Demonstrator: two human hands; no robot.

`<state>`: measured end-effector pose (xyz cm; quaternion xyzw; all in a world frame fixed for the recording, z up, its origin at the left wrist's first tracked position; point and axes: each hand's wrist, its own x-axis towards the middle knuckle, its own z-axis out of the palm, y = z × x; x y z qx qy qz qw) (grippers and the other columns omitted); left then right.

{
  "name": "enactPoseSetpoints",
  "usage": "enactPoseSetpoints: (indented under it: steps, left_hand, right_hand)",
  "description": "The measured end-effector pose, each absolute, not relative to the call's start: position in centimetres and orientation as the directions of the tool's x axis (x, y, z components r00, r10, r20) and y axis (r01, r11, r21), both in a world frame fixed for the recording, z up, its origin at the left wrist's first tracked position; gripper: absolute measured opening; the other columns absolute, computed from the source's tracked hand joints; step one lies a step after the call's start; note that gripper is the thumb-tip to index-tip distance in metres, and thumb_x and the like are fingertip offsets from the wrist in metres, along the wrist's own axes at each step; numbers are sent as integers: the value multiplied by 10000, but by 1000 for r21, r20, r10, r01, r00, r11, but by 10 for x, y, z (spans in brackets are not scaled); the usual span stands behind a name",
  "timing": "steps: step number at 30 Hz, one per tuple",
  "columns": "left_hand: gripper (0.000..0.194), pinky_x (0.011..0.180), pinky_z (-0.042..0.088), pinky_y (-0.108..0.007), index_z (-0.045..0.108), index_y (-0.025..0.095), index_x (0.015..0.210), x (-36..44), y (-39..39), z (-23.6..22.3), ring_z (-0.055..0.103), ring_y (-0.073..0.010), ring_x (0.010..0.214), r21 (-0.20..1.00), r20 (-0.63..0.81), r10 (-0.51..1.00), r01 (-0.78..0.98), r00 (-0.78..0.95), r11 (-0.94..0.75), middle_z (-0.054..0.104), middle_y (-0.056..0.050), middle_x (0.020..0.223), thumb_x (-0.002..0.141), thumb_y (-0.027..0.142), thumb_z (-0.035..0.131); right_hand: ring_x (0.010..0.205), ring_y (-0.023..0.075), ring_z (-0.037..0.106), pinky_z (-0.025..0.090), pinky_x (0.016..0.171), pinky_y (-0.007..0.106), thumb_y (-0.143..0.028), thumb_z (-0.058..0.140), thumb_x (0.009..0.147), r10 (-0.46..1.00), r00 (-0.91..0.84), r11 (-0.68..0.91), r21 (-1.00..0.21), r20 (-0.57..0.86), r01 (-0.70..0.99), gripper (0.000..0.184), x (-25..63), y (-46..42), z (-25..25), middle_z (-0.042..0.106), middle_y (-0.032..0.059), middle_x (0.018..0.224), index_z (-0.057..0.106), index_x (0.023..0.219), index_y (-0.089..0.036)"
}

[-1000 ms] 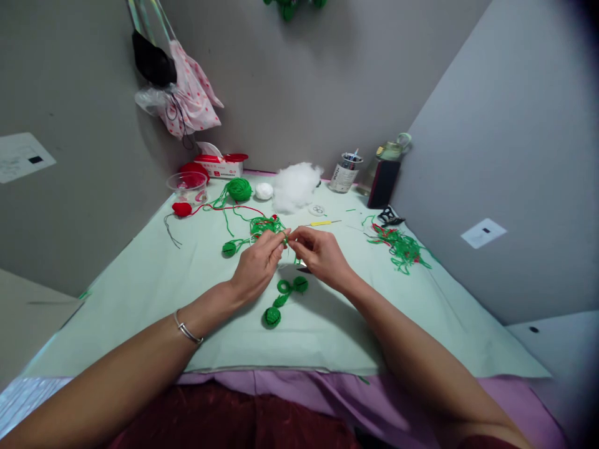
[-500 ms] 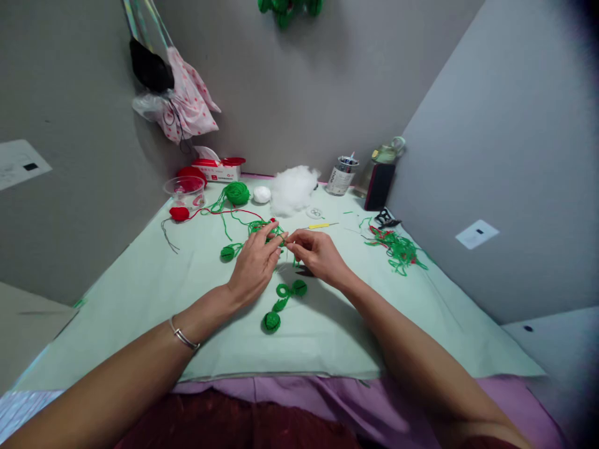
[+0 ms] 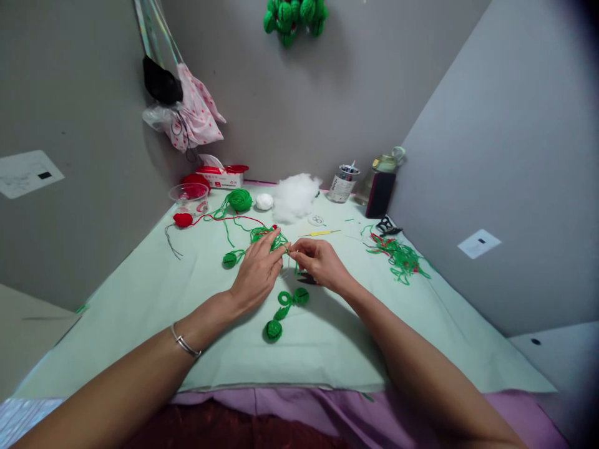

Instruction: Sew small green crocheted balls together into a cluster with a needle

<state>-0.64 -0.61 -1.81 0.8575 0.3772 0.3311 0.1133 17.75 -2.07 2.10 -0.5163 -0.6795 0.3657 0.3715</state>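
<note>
Between the two hands, at the middle of the desk (image 3: 210,349): a thin green strand (image 3: 287,249), with a tangle of green yarn (image 3: 259,235) just beyond, partly hidden by the left hand (image 3: 258,272). Resting low with the left, fingers almost straight; impossible to tell whether gripping the strand or only steadying it. Pinching narrowly with the right hand (image 3: 322,262), thumb against forefinger, apparently on the same strand. Under the right palm: dark blades (image 3: 307,279); not clear whether held or only lying.

Judged as already made: a green yarn piece (image 3: 281,313) of ring, leaf and two balls, lying untouched toward the front edge. Seemingly complete also: the bunch of green balls (image 3: 299,14) hanging beyond the back edge.

Judged as not finished: the work at the fingertips, with loose strands around and a small green ball (image 3: 229,260) near the left hand, seemingly joined to the tangle.

Remaining unused toward the back edge: a green yarn ball (image 3: 239,199) and loose white stuffing (image 3: 296,198). Lying unheld beyond the right hand: a yellow-handled tool (image 3: 321,233). Near the right edge: green and red yarn ends (image 3: 400,259), probably offcuts.
</note>
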Motion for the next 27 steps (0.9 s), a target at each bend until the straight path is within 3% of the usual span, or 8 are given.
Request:
enactPoseSetpoints:
  steps: [19,24,27]
  left_hand:
    - [455,1254,249,-567,619,186,1376,-8,-1,-25,258,-317,1555,400,419,715,593,559,-699,334,-130,1664,984,121,396]
    - [447,1249,249,-583,617,184,1378,-10,4,-24,261,-317,1553,403,433,694,566,575,-720,378,-129,1643,988,139,404]
    - [385,1248,264,-556,678,174,1283,-13,7,-21,312,-298,1530,478,467,697,508,544,-717,500,-120,1561,986,168,434]
  right_hand:
    - [484,96,393,290,492,241,-384,617,797,973,-230,101,-922,13,375,239,182,-15,16,519,-54,533,668,840,-154]
    - [488,95,383,286,491,247,-408,636,794,986,-149,131,-909,77,396,253,183,-12,13,520,-48,532,659,797,-155]
    - [512,107,423,301,504,250,-392,627,815,982,-129,178,-894,137,411,250,182,-13,12,533,-40,548,681,842,-149]
